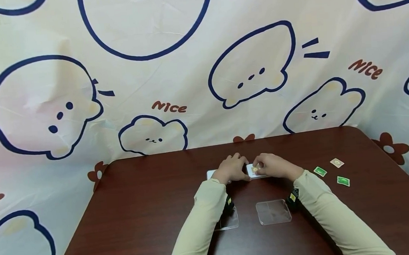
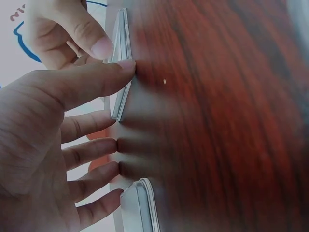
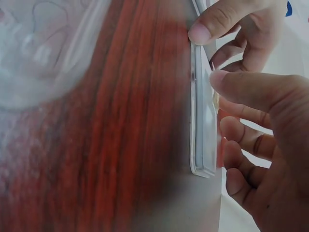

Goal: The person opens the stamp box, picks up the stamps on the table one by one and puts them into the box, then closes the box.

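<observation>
My left hand [image 1: 233, 168] holds the near end of a flat white box with clear edges [image 1: 250, 176], its thumb at the front edge and index finger at the back. The box lies on the table, its rim [image 2: 126, 34] showing side-on in the left wrist view. Over its top, my right hand [image 1: 273, 165] pinches a small yellowish card [image 3: 216, 100] between thumb and fingers; most of the card is hidden. A second flat white box [image 1: 210, 174] lies left of the left hand, partly covered by it, close to the little finger.
Two clear plastic lids, the right one [image 1: 273, 212] and the left one [image 1: 230, 220], lie nearer the body, the left partly under the forearm. To the right are two green cards [image 1: 320, 171] and a cream card [image 1: 337, 162]. A printed cloth [image 1: 193, 80] hangs behind the brown table [image 1: 136, 221].
</observation>
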Demonstrator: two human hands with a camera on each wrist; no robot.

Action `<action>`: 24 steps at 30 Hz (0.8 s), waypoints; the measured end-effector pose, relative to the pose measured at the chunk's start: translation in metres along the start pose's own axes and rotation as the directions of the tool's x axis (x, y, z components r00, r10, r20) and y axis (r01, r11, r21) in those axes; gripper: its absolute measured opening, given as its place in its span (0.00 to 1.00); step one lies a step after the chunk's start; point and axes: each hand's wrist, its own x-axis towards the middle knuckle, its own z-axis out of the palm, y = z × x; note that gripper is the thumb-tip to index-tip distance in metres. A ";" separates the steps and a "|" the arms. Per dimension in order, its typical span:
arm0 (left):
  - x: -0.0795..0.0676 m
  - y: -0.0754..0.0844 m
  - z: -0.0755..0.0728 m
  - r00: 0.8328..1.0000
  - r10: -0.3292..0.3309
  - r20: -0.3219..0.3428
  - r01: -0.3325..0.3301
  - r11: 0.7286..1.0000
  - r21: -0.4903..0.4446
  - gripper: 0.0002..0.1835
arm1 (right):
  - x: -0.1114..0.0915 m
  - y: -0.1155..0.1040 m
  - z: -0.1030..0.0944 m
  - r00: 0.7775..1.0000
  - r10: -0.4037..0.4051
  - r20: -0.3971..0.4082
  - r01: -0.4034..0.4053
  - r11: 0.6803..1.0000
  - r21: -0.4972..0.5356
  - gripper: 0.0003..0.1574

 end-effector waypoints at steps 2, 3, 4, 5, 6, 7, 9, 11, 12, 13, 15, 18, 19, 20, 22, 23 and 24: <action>0.000 0.001 0.001 1.000 -0.004 -0.002 0.004 1.000 -0.004 0.31 | 0.001 0.001 0.002 1.000 -0.003 -0.001 0.003 1.000 -0.004 0.12; 0.000 0.001 0.001 1.000 -0.004 -0.004 0.004 1.000 -0.005 0.31 | 0.002 0.001 0.003 1.000 -0.005 -0.001 0.005 1.000 -0.005 0.12; 0.000 0.001 0.002 1.000 -0.003 -0.006 0.003 1.000 -0.006 0.31 | 0.002 0.002 0.004 1.000 -0.008 -0.002 0.008 1.000 -0.006 0.12; 0.000 0.000 0.002 1.000 -0.001 -0.008 0.001 1.000 -0.003 0.31 | 0.002 0.002 0.004 1.000 -0.011 -0.003 0.011 1.000 -0.005 0.12; 0.000 0.000 0.003 1.000 0.001 -0.010 -0.001 1.000 -0.001 0.32 | 0.002 0.002 0.004 1.000 -0.016 -0.003 0.016 1.000 -0.005 0.13; 0.001 -0.001 0.004 1.000 0.002 -0.013 -0.002 1.000 0.002 0.32 | 0.003 0.001 0.005 1.000 -0.023 -0.006 0.023 1.000 -0.004 0.13; 0.001 -0.001 0.004 1.000 0.004 -0.016 -0.004 1.000 0.004 0.32 | 0.004 0.001 0.005 0.999 -0.031 -0.008 0.031 0.999 -0.005 0.13; 0.002 -0.002 0.005 1.000 0.004 -0.018 -0.004 1.000 0.002 0.32 | 0.004 0.001 0.005 0.999 -0.036 -0.011 0.036 0.999 -0.007 0.13; 0.002 -0.002 0.005 1.000 0.004 -0.018 -0.004 1.000 0.000 0.32 | 0.004 0.000 0.005 0.999 -0.036 -0.011 0.036 0.999 -0.010 0.13; 0.003 -0.002 0.005 1.000 0.005 -0.017 -0.005 1.000 -0.001 0.32 | 0.004 0.000 0.005 0.999 -0.038 -0.012 0.038 0.999 -0.011 0.14; 0.004 -0.002 0.005 1.000 0.007 -0.017 -0.007 1.000 -0.002 0.32 | 0.004 -0.001 0.005 0.999 -0.034 -0.013 0.034 0.999 -0.012 0.14; 0.004 -0.003 0.006 1.000 0.005 -0.019 -0.005 1.000 -0.005 0.32 | 0.004 -0.002 0.005 0.999 -0.032 -0.017 0.032 0.999 -0.012 0.14; 0.004 -0.003 0.006 1.000 0.005 -0.019 -0.005 1.000 -0.008 0.32 | 0.004 -0.003 0.005 0.999 -0.031 -0.018 0.031 0.999 -0.012 0.15; 0.004 -0.004 0.006 1.000 0.004 -0.020 -0.004 1.000 -0.011 0.32 | 0.004 -0.003 0.005 0.999 -0.027 -0.019 0.027 1.000 -0.011 0.15; 0.003 -0.004 0.005 1.000 0.003 -0.018 -0.003 1.000 -0.017 0.32 | 0.004 -0.003 0.004 0.999 -0.027 -0.024 0.027 1.000 -0.010 0.15; 0.003 -0.004 0.005 1.000 0.002 -0.017 -0.003 1.000 -0.021 0.32 | 0.004 -0.003 0.004 0.999 -0.022 -0.028 0.022 1.000 -0.008 0.15; 0.002 -0.005 0.005 1.000 0.002 -0.015 -0.002 1.000 -0.025 0.32 | 0.003 -0.003 0.003 0.999 -0.024 -0.032 0.024 1.000 -0.005 0.15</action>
